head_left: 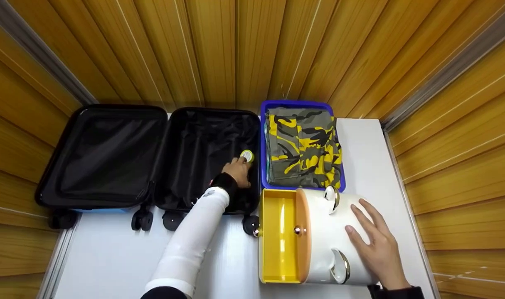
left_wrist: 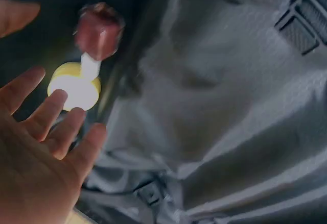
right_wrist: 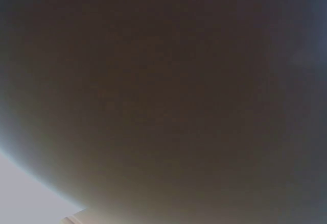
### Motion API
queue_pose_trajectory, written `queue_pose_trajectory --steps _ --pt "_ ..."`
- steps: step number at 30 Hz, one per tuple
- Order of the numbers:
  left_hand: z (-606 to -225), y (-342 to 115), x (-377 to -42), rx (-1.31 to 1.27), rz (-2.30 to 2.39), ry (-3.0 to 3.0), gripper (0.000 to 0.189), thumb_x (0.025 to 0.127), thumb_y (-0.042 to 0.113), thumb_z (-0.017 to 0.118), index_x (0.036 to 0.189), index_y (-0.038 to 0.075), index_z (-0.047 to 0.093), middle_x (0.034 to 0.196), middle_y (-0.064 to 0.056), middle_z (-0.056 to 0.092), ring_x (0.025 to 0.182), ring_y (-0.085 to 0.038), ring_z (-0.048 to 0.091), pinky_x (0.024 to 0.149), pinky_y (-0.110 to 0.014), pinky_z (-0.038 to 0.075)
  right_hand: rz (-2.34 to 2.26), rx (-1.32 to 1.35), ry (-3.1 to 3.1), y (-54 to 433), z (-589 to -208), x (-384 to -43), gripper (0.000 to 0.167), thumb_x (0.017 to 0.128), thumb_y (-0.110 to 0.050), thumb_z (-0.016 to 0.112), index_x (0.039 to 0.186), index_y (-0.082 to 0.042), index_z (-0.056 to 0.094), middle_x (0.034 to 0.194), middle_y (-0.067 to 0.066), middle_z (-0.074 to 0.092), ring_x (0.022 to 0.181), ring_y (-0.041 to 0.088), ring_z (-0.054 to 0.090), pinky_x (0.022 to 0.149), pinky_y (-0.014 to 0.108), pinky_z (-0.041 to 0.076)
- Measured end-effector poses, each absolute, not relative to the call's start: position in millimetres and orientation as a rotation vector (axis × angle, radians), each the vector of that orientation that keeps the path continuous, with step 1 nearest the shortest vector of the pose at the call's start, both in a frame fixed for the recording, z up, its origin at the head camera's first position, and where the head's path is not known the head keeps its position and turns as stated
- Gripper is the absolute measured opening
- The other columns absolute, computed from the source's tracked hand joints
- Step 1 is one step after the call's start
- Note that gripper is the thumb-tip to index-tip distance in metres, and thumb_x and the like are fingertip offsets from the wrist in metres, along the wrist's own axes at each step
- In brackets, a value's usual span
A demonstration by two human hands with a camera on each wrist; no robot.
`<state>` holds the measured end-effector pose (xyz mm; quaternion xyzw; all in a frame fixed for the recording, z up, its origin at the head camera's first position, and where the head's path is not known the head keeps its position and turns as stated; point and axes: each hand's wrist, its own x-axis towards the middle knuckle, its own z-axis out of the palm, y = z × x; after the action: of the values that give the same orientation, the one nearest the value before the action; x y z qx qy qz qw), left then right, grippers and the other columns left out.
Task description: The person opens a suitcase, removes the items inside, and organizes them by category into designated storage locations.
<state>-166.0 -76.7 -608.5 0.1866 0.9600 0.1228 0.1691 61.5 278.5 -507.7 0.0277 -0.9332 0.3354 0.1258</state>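
My left hand (head_left: 237,171) reaches down into the right half of an open black suitcase (head_left: 202,162). In the left wrist view its fingers are extended and parted, fingertips right at a small round yellow item (left_wrist: 74,87) with a bright white face. A dark red faceted piece (left_wrist: 99,31) with a short white stem overlaps that item there. My right hand (head_left: 375,245) rests with spread fingers on a white rounded container (head_left: 321,245), whose yellow drawer (head_left: 279,236) is pulled out to the left. The right wrist view is mostly dark, filled by a close surface.
Behind the container stands a blue tray (head_left: 298,102) holding folded yellow-and-grey camouflage cloth (head_left: 302,145). The suitcase's other half (head_left: 107,153) lies flat at the left. Everything sits on a white table (head_left: 123,257) enclosed by wood-look panels (head_left: 252,50).
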Motion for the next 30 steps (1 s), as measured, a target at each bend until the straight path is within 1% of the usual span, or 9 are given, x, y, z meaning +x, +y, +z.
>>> queue_pose_trajectory --steps 3,6,11,17,20,24,26,27,30 --pt "-619 -75 -164 0.501 0.296 2.703 0.076 0.076 0.031 0.089 0.145 0.013 0.062 0.156 -0.015 0.045 0.139 -0.037 0.043 0.103 -0.056 0.048 0.982 0.091 -2.709 278 -507 63 0.061 0.089 -0.011 0.081 0.146 -0.023 0.063 0.160 0.002 0.047 0.146 0.001 0.035 0.112 0.008 0.025" --pt "-629 -73 -162 0.497 0.237 2.727 0.070 0.076 0.030 0.089 0.140 0.012 0.065 0.154 -0.015 0.043 0.137 -0.036 0.042 0.101 -0.054 0.049 0.975 0.095 -2.709 278 -507 64 0.062 0.089 -0.011 0.081 0.146 -0.023 0.063 0.160 0.002 0.047 0.146 -0.001 0.034 0.111 0.007 0.025" --pt "-639 -69 -158 0.493 0.206 2.811 0.054 0.080 0.021 0.085 0.129 0.004 0.069 0.142 -0.019 0.049 0.123 -0.037 0.053 0.093 -0.050 0.055 0.962 0.124 -2.698 278 -507 63 0.063 0.087 -0.009 0.082 0.146 -0.022 0.063 0.159 0.003 0.048 0.146 -0.001 0.034 0.110 0.006 0.025" --pt "-642 -66 -158 0.534 0.192 2.796 0.056 0.079 0.024 0.086 0.127 0.002 0.067 0.139 -0.021 0.056 0.106 -0.038 0.067 0.086 -0.048 0.060 0.952 0.152 -2.681 278 -508 60 0.063 0.086 -0.007 0.082 0.145 -0.020 0.064 0.159 0.005 0.049 0.146 -0.001 0.035 0.111 0.006 0.025" --pt "-638 -65 -160 0.534 0.255 2.733 0.062 0.079 0.027 0.086 0.131 0.001 0.065 0.140 -0.024 0.054 0.105 -0.040 0.070 0.089 -0.049 0.060 0.953 0.138 -2.690 278 -508 60 0.063 0.087 -0.008 0.082 0.145 -0.021 0.063 0.159 0.003 0.048 0.146 -0.001 0.034 0.111 0.006 0.024" --pt "-629 -65 -163 0.422 0.532 2.596 0.074 0.082 0.025 0.084 0.144 -0.002 0.053 0.148 -0.031 0.042 0.109 -0.045 0.068 0.096 -0.048 0.057 0.950 0.120 -2.697 278 -508 61 0.063 0.087 -0.009 0.082 0.145 -0.022 0.063 0.159 0.002 0.048 0.146 -0.002 0.034 0.112 0.007 0.024" --pt "-626 -66 -163 0.346 0.651 2.542 0.076 0.086 0.024 0.079 0.149 -0.003 0.047 0.151 -0.031 0.035 0.112 -0.044 0.066 0.099 -0.047 0.055 0.953 0.118 -2.692 277 -508 60 0.063 0.087 -0.008 0.083 0.145 -0.022 0.064 0.159 0.002 0.049 0.145 -0.002 0.034 0.112 0.007 0.024" --pt "-624 -67 -163 0.312 0.693 2.526 0.074 0.088 0.024 0.075 0.150 -0.003 0.045 0.151 -0.030 0.033 0.114 -0.044 0.065 0.101 -0.046 0.054 0.956 0.118 -2.688 277 -509 60 0.063 0.086 -0.008 0.083 0.145 -0.022 0.064 0.158 0.002 0.049 0.145 -0.002 0.035 0.112 0.007 0.024" --pt "-619 -70 -162 0.238 0.788 2.507 0.056 0.095 0.026 0.061 0.143 -0.001 0.050 0.145 -0.026 0.034 0.116 -0.040 0.063 0.103 -0.043 0.052 0.967 0.116 -2.678 277 -509 60 0.063 0.086 -0.008 0.083 0.144 -0.022 0.064 0.158 0.003 0.049 0.144 -0.001 0.036 0.112 0.008 0.025"
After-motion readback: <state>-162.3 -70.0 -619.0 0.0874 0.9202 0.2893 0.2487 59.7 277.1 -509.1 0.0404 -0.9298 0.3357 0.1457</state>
